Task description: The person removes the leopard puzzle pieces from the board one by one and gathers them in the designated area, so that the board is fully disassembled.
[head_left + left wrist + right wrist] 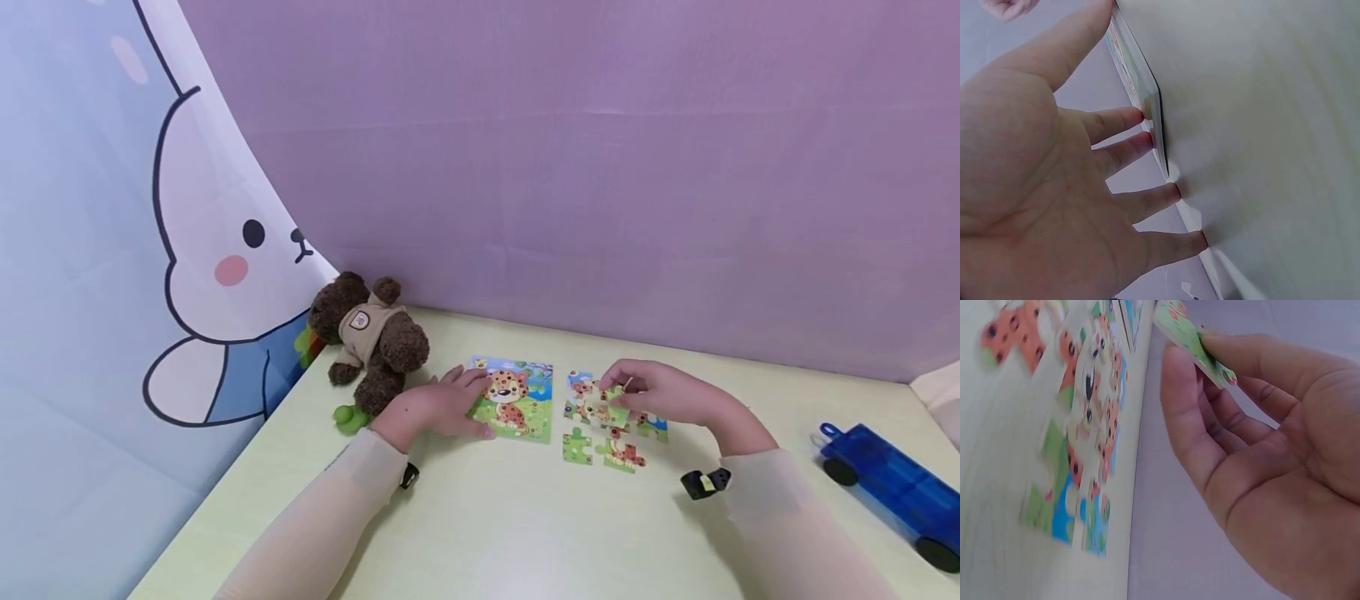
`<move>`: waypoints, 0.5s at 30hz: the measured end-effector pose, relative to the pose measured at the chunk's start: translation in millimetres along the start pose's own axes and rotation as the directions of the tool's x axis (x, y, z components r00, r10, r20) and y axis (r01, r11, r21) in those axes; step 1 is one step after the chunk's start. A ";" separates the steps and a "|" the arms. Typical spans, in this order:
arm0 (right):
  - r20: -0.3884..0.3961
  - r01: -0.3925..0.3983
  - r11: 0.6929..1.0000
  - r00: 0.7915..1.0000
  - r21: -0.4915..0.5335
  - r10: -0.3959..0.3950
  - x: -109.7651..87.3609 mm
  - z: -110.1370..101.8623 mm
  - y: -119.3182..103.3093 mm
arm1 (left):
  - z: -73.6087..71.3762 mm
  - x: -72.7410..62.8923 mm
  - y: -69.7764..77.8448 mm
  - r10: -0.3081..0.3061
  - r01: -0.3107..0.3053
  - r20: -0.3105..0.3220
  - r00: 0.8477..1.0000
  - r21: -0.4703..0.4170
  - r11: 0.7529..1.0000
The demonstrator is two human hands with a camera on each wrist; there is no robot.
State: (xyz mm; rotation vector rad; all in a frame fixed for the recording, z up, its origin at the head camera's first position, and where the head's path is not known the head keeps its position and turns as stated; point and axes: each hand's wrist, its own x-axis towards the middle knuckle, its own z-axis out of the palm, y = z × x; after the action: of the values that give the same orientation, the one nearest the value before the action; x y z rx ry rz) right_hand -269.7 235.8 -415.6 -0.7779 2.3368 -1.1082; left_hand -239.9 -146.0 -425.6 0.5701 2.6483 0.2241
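My left hand (441,408) lies with straight fingers at the left edge of a leopard picture board (534,421). In the left wrist view, fingertips (1132,114) touch the board's side and others rest on the tabletop. Just right of the board, my right hand (663,393) pinches a green jigsaw piece (1188,339) between thumb and forefinger, raised over the other pieces. Below it lie several leopard jigsaw pieces, some grouped close together; a green corner piece (577,447) and a spotted piece (624,455) sit nearest me.
A brown teddy bear (367,332) in a beige shirt lies at the table's back left, beside a small green toy (350,418). On the right stands a blue toy cart (892,479) with black wheels. A purple cloth (570,183) hangs behind the table (480,525).
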 end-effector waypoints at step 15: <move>0.141 -0.028 0.999 0.990 0.018 0.026 -36.0 -13.7 21.8 | 1.4 0.2 -0.3 0.000 0.000 -0.002 1.000 -0.010 1.000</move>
State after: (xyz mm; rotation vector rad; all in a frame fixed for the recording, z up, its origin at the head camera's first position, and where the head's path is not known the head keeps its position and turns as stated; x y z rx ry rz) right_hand -257.4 278.1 -419.9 -0.7882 2.2097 -1.0297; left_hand -239.6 -146.1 -427.0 0.5665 2.6478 0.2380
